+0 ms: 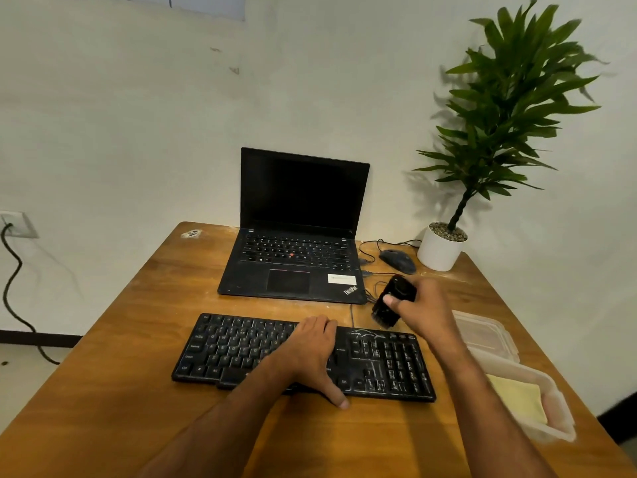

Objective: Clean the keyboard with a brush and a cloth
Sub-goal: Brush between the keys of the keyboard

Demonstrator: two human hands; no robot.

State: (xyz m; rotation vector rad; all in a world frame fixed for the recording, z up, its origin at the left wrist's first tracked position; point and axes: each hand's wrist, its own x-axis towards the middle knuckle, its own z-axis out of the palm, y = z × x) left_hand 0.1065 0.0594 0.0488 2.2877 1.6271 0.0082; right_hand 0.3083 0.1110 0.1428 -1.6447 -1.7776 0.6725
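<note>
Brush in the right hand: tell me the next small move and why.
Probably lower the brush onto the keyboard and sweep its right-hand keys. The right hand grips it just above the back edge, white dust shows there, and the left hand presses the keyboard flat.

A worn brown wooden desk point(144, 339) is set against a plain off-white plastered wall point(138, 115), which is marked by a few small scuffs. A white wall socket point(19, 224) is seen at the left, with a black cable point(13, 284) hanging from it. A dark skirting strip point(34, 339) is seen along the pale floor point(20, 377).
</note>
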